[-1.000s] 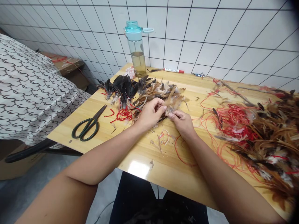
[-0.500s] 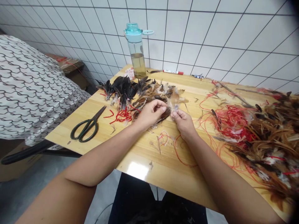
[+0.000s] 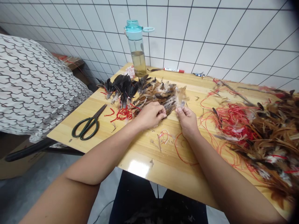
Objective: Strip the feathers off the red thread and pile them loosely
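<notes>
My left hand (image 3: pixel 151 114) rests on the wooden table (image 3: pixel 163 168) with its fingers curled round a bunch of brown feathers (image 3: pixel 161 95) at the near edge of the pile. My right hand (image 3: pixel 187 119) is closed just to the right, pinching a pale feather (image 3: pixel 181 100) that stands up from its fingertips. A heap of black feathers (image 3: pixel 122 87) lies left of the brown ones, with cut red thread (image 3: pixel 121 114) in front of it.
Green-handled scissors (image 3: pixel 87 124) lie at the table's left. A teal-capped bottle (image 3: pixel 137 48), a red-capped marker (image 3: pixel 174 70) stand by the tiled wall. A big tangle of feathers and red string (image 3: pixel 257 130) covers the right side. A patterned cushion (image 3: pixel 35 87) sits left.
My hands have drawn apart: the left sank onto the brown bunch, the right moved right with a pale feather pulled from it.
</notes>
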Demonstrator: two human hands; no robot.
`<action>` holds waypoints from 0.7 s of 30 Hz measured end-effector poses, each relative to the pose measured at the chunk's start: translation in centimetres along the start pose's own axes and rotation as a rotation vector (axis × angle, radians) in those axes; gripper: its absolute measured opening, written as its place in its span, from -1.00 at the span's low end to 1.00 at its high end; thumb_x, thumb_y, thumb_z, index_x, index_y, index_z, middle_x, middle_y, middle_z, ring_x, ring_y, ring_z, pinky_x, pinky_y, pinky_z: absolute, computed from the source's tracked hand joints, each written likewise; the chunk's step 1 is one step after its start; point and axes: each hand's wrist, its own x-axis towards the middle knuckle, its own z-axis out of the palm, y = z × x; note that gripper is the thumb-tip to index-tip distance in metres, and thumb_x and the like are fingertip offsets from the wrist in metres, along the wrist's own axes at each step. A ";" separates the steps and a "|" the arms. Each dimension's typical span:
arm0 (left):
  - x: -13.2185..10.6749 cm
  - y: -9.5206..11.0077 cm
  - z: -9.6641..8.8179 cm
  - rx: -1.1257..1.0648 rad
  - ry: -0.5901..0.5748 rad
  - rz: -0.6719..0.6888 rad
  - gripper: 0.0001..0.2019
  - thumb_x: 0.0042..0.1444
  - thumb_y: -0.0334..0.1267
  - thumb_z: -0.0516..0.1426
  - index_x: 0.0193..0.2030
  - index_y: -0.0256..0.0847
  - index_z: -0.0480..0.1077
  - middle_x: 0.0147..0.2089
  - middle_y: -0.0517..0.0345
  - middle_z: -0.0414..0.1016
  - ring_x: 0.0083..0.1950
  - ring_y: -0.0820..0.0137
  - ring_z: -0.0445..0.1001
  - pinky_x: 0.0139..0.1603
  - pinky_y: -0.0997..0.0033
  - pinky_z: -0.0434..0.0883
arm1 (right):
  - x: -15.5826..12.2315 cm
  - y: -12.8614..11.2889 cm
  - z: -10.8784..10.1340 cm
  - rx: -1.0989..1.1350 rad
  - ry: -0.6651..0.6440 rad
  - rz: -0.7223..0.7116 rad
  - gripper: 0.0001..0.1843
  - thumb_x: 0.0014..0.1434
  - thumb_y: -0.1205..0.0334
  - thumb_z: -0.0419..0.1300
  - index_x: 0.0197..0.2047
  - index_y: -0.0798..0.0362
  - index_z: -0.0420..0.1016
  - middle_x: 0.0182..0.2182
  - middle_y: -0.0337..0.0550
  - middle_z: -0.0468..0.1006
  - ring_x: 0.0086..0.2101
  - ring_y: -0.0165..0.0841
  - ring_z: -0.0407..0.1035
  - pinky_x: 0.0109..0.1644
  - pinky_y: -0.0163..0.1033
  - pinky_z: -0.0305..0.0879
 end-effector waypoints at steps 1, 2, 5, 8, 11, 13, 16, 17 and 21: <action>-0.1 0.1 0.4 0.040 -0.015 0.002 -0.86 0.13 -0.21 0.16 -0.27 -0.22 0.48 -0.25 0.08 0.46 -0.16 0.32 0.40 -0.11 0.33 0.32 | 0.0 0.0 0.0 -0.008 0.006 -0.003 -0.68 0.05 -0.08 0.17 -0.44 0.03 0.38 -0.60 -0.34 0.19 -0.54 -0.45 0.03 -0.41 -0.28 0.01; -0.2 0.1 0.7 0.079 -0.029 0.001 -0.83 0.12 -0.17 0.18 -0.24 -0.21 0.48 -0.22 0.06 0.45 -0.14 0.29 0.39 -0.10 0.30 0.32 | 0.0 0.0 0.0 -0.019 0.013 -0.007 -0.68 0.05 -0.08 0.17 -0.44 0.03 0.38 -0.60 -0.34 0.20 -0.53 -0.45 0.04 -0.41 -0.28 0.01; -0.2 0.2 1.3 0.163 -0.043 0.004 -0.85 0.13 -0.20 0.15 -0.23 -0.21 0.46 -0.20 0.03 0.43 -0.11 0.24 0.37 -0.07 0.25 0.31 | -0.1 0.0 0.1 -0.058 0.028 -0.008 -0.69 0.06 -0.06 0.16 -0.45 0.04 0.39 -0.61 -0.34 0.20 -0.52 -0.44 0.06 -0.40 -0.28 0.02; -0.1 0.1 0.7 0.116 -0.029 0.042 -0.91 0.13 -0.33 0.09 -0.31 -0.23 0.43 -0.26 0.06 0.41 -0.16 0.29 0.36 -0.09 0.28 0.29 | -0.1 0.0 0.1 -0.087 0.037 -0.011 -0.70 0.07 -0.03 0.15 -0.46 0.04 0.40 -0.61 -0.34 0.22 -0.51 -0.44 0.06 -0.39 -0.28 0.03; 0.0 0.1 -0.6 -0.043 -0.073 0.049 -0.96 0.08 -0.35 0.11 -0.35 -0.23 0.39 -0.33 0.13 0.39 -0.26 0.39 0.34 -0.21 0.39 0.27 | -0.1 -0.1 0.0 -0.097 0.055 -0.018 -0.72 0.07 -0.01 0.14 -0.45 0.04 0.40 -0.59 -0.32 0.26 -0.49 -0.43 0.09 -0.36 -0.27 0.07; 0.0 0.0 -1.2 -0.164 -0.100 0.012 -0.96 0.06 -0.34 0.12 -0.38 -0.24 0.36 -0.40 0.20 0.36 -0.36 0.45 0.30 -0.31 0.44 0.22 | -0.1 -0.2 -0.1 -0.093 0.072 -0.020 -0.73 0.08 0.00 0.14 -0.45 0.04 0.40 -0.58 -0.32 0.27 -0.49 -0.42 0.10 -0.36 -0.27 0.08; 0.0 -0.1 -1.6 -0.409 -0.015 -0.096 -0.90 0.08 -0.26 0.13 -0.37 -0.23 0.33 -0.47 0.27 0.29 -0.45 0.52 0.22 -0.40 0.49 0.16 | -0.1 -0.2 -0.1 -0.092 0.083 -0.027 -0.74 0.08 0.02 0.13 -0.45 0.04 0.39 -0.58 -0.32 0.26 -0.50 -0.42 0.09 -0.36 -0.27 0.07; 0.1 -0.1 -1.7 -0.503 0.040 -0.130 -0.88 0.08 -0.23 0.13 -0.36 -0.23 0.32 -0.47 0.28 0.28 -0.45 0.53 0.21 -0.40 0.50 0.16 | -0.1 -0.2 -0.1 -0.096 0.081 -0.028 -0.74 0.09 0.02 0.13 -0.45 0.03 0.38 -0.59 -0.32 0.24 -0.50 -0.42 0.09 -0.37 -0.27 0.06; 0.3 -0.1 -1.8 -0.777 0.227 -0.204 -0.81 0.03 -0.19 0.18 -0.34 -0.24 0.28 -0.43 0.28 0.29 -0.42 0.54 0.24 -0.36 0.52 0.20 | -0.1 -0.2 -0.1 -0.126 0.064 -0.024 -0.75 0.10 0.04 0.12 -0.46 0.03 0.38 -0.60 -0.33 0.22 -0.51 -0.42 0.08 -0.37 -0.26 0.05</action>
